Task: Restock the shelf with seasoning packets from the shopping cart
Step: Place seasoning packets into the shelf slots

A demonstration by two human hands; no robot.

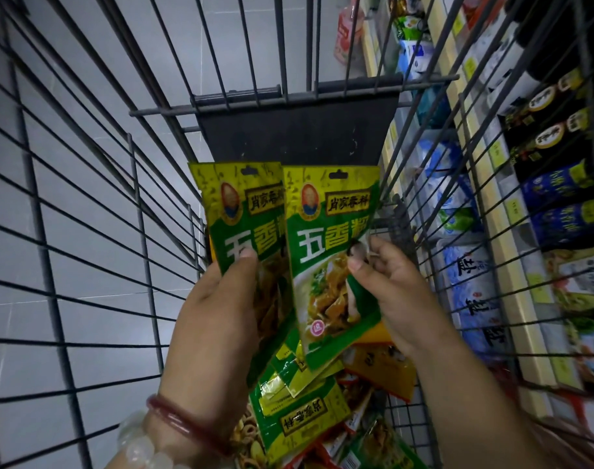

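Inside the wire shopping cart (85, 204), my left hand (217, 306) grips a green and yellow seasoning packet (241, 211), thumb on its front, with more packets stacked behind it. My right hand (393, 286) pinches a second, matching packet (329, 238) by its right edge; it overlaps the first one. Both packets are held upright above the cart's bottom. Below my hands lies a pile of more seasoning packets (305, 414), green ones and orange ones (380, 370). The shelf (512, 265) stands to the right, seen through the cart's wires.
The cart's dark plastic flap (299, 130) hangs at the far end. The shelf on the right holds blue and white bags (471, 292) and dark packets (559, 184). Grey floor tiles (68, 96) show through the cart's left side.
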